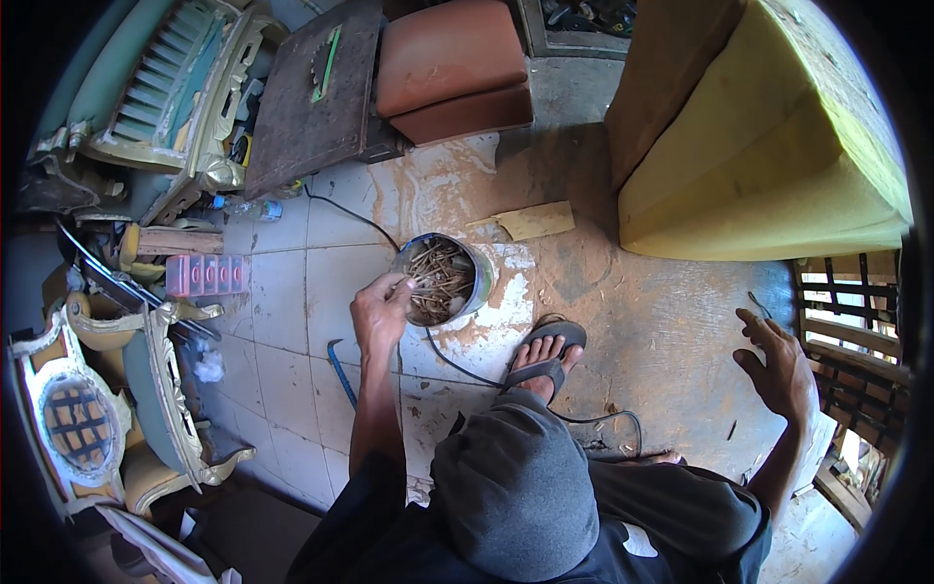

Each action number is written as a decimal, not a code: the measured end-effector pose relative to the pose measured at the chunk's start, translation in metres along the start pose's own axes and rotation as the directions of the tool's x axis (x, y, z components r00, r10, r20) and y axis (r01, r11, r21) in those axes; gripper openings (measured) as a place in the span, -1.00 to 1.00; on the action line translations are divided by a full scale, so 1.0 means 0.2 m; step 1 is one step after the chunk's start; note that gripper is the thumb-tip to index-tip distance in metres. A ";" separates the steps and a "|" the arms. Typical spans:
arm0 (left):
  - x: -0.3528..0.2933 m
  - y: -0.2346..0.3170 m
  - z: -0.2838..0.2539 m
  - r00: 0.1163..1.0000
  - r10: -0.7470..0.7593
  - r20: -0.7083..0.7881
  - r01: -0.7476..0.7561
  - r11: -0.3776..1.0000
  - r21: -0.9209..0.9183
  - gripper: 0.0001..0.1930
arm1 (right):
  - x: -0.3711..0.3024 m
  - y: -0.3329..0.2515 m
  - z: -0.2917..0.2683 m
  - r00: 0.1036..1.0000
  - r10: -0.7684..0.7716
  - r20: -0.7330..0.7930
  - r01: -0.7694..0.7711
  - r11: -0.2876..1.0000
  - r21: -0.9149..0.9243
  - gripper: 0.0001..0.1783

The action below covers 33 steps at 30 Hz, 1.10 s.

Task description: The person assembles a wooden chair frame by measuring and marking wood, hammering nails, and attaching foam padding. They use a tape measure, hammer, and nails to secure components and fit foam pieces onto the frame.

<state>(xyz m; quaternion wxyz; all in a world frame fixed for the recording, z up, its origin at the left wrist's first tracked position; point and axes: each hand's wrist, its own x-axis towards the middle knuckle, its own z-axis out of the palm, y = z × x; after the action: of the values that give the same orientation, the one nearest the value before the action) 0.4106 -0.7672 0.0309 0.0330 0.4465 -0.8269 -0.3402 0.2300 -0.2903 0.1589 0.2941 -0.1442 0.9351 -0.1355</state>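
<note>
A round tin [481,277] stands on the tiles, filled with thin brown stick-like pieces [443,277]; their exact kind is hard to make out. At its left rim is my left hand [379,310], thumb and fingers pinched together over the opening. What they pinch, if anything, is too small to name. Out to the right, my right hand [778,375] hovers with fingers apart, holding nothing. Just past its fingertips lies a small thin dark tool [759,304], its kind unclear. My sandalled foot [543,358] rests close to the tin.
A blue pry bar [341,374] and a black cable [457,366] lie on the floor. Carved chair frames [161,389] and a pink compartment box [206,275] are at left. Beyond are a brown cushioned seat [449,63] and a flat board [535,222]. Yellow foam [739,185] stands at right.
</note>
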 end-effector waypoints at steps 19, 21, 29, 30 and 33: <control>0.27 0.03 0.28 0.925 0.351 0.146 -0.370 0.741 0.561 -0.76 | 0.00 -0.01 0.01 1.000 -0.017 0.006 0.017 0.999 -0.027 -0.38; 0.26 0.04 0.26 0.904 0.387 0.182 -0.418 0.712 0.565 -0.79 | -0.01 0.01 0.01 1.000 -0.013 -0.010 0.013 1.000 -0.013 -0.38; 0.17 -0.04 0.15 0.965 0.175 -0.197 -0.236 0.905 -0.353 -0.79 | 0.00 0.01 0.01 0.999 -0.049 -0.003 0.049 0.999 -0.020 -0.37; 0.14 0.00 0.10 0.996 -0.028 -0.084 -0.024 0.830 -0.557 -0.76 | 0.00 0.01 0.02 0.999 -0.052 -0.006 0.052 0.999 -0.015 -0.37; 0.06 0.02 0.04 0.998 -0.017 -0.057 -0.025 0.742 -0.670 -0.72 | 0.01 -0.01 0.02 1.000 -0.021 0.005 0.021 0.999 -0.024 -0.37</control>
<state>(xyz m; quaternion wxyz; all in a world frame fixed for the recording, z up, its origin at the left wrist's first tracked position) 0.3967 -0.7714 0.0252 0.2162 0.4130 -0.6492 -0.6010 0.2311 -0.2938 0.1557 0.2930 -0.1579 0.9344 -0.1272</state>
